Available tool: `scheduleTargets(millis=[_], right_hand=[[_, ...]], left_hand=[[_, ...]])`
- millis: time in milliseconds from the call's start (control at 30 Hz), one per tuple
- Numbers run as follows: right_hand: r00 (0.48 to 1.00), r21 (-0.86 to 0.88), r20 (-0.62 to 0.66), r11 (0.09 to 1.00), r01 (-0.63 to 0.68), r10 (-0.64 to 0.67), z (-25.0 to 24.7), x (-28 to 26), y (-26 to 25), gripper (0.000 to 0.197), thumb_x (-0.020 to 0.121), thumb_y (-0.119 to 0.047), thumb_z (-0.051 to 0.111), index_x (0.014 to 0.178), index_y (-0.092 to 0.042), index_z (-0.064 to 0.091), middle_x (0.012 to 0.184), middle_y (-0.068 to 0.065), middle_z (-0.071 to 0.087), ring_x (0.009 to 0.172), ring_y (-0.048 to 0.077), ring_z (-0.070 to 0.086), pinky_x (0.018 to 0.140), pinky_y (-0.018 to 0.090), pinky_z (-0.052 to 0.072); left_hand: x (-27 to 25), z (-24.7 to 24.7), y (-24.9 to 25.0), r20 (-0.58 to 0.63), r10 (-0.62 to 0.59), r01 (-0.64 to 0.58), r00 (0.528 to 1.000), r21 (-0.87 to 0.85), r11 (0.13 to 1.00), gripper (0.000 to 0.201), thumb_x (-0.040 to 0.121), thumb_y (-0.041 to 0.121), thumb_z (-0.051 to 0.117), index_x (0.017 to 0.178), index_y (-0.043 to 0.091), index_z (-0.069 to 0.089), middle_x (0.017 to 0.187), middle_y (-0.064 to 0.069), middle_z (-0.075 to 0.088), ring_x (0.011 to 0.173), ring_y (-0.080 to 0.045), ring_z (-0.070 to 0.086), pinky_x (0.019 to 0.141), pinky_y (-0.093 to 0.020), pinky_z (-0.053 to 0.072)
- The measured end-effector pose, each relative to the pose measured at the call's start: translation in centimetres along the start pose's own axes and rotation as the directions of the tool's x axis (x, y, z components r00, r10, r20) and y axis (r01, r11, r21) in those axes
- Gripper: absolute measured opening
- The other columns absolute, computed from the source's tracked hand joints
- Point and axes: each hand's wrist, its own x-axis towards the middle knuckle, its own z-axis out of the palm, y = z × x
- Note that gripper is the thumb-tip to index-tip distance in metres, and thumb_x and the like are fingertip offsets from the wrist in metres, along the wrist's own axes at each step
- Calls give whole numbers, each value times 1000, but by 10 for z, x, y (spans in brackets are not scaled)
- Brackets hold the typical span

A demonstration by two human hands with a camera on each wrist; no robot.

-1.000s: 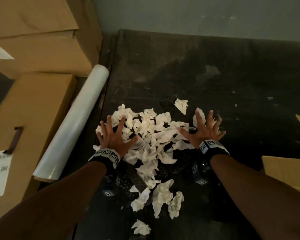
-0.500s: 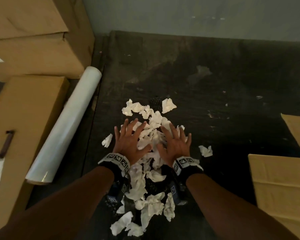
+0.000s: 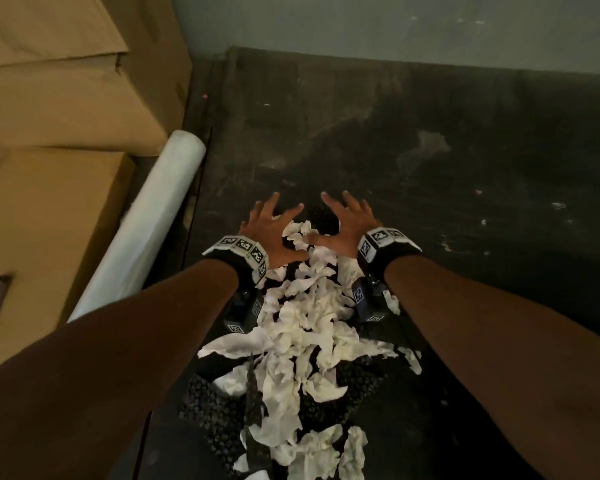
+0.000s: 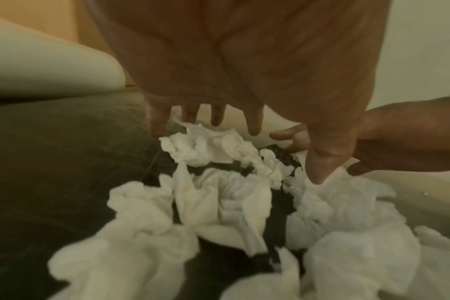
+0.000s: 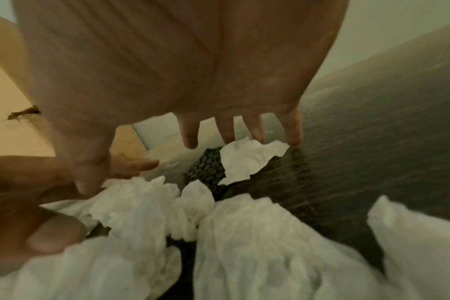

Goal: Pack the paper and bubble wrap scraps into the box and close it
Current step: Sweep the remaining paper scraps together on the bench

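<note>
While both arms reach forward over a dark floor point(image 3: 430, 140), the left hand point(image 3: 271, 233) and the right hand point(image 3: 343, 230) lie palm down, side by side, at the far end of a heap of white paper scraps point(image 3: 305, 327). Each hand has its fingers straight and fanned wide, gripping nothing. The thumbs point toward each other, with a few scraps lying between them. From the left wrist view, the left hand's fingertips point(image 4: 253, 130) hover just above or touch the farthest crumpled pieces; blur makes it hard to say which. From the right wrist view, the right hand's fingertips point(image 5: 294, 140) sit at the edge of one torn white piece.

Most of the paper heap trails back from the hands toward the person, running between the two forearms. Mixed into it are dark bubble wrap scraps point(image 3: 208, 407), showing mostly under and beside the paper near the person; another dark bubbled patch point(image 3: 323, 214) lies just beyond the thumbs, between the two hands.

Left of the left hand, a white roll of film point(image 3: 142, 230) lies on the floor, and beyond it stand stacked cardboard boxes point(image 3: 52, 216). Each wrist wears a black band with black-and-white square markers point(image 3: 243, 245).
</note>
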Motion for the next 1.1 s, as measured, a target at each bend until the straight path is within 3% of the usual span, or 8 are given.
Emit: scheduleTargets(millis=[167, 333, 400, 500, 600, 833, 967, 1100], right_hand=[[998, -58, 43, 998, 40, -37, 18, -10, -8, 86, 84, -78, 48, 156, -48, 12, 168, -5, 1, 153, 36, -1, 118, 63, 13], [994, 10, -15, 994, 106, -106, 43, -58, -20, 79, 82, -68, 51, 152, -35, 34, 156, 0, 37, 142, 31, 33, 113, 54, 33], [993, 65, -7, 991, 116, -116, 51, -79, -26, 82, 74, -68, 48, 147, -33, 40, 147, 0, 45, 136, 28, 41, 111, 49, 38], [989, 167, -61, 975, 146, -138, 60, -116, -36, 67, 85, -49, 62, 145, -26, 45, 141, 4, 49, 128, 25, 49, 108, 43, 42], [972, 179, -128, 959, 218, -197, 70, -155, -43, 58, 90, -41, 62, 144, -24, 48, 141, 6, 51, 129, 26, 50, 109, 40, 42], [962, 103, -89, 958, 267, -258, 98, -237, -53, 56, 91, -42, 64, 142, -22, 53, 149, 3, 48, 137, 23, 44, 113, 37, 36], [948, 96, -58, 944, 317, -313, 102, -275, -54, 55, 88, -41, 70, 138, -22, 57, 145, 1, 50, 137, 20, 43, 113, 33, 34], [930, 48, -152, 937, 346, -336, 110, -294, -46, 75, 74, -58, 75, 139, -31, 48, 146, -2, 42, 134, 22, 40, 109, 48, 39]], left_hand=[[0, 26, -7, 2, 80, -80, 997, 10, 997, 98, 80, 67, 67, 159, 40, 14, 168, -4, 6, 154, -35, 1, 122, -57, 19], [-46, 35, -2, -74, 176, -184, 982, -121, 975, 96, 67, 65, 65, 152, 32, 35, 149, -7, 38, 136, -32, 39, 112, -51, 39], [-68, 37, -1, -86, 197, -209, 977, -182, 961, 95, 68, 58, 74, 150, 25, 40, 146, -7, 40, 131, -30, 46, 110, -45, 43], [-101, 38, 4, -116, 249, -271, 961, -234, 934, 90, 73, 44, 82, 150, 18, 42, 144, -8, 41, 124, -27, 54, 105, -34, 45], [-139, 38, 9, -168, 304, -340, 938, -258, 905, 86, 76, 28, 84, 150, 19, 43, 142, -7, 41, 117, -26, 59, 100, -40, 51], [-220, 68, 7, -163, 387, -416, 908, -228, 880, 92, 71, 54, 75, 151, 23, 42, 147, -5, 38, 127, -24, 52, 105, -40, 48], [-263, 85, 4, -209, 383, -423, 900, -200, 884, 90, 71, 50, 78, 150, 28, 40, 147, -5, 37, 128, -25, 50, 102, -48, 49], [-297, 93, 2, -233, 282, -292, 931, -11, 956, 113, 62, 76, 73, 156, 43, 20, 163, -2, 16, 149, -30, 18, 117, -65, 24]])
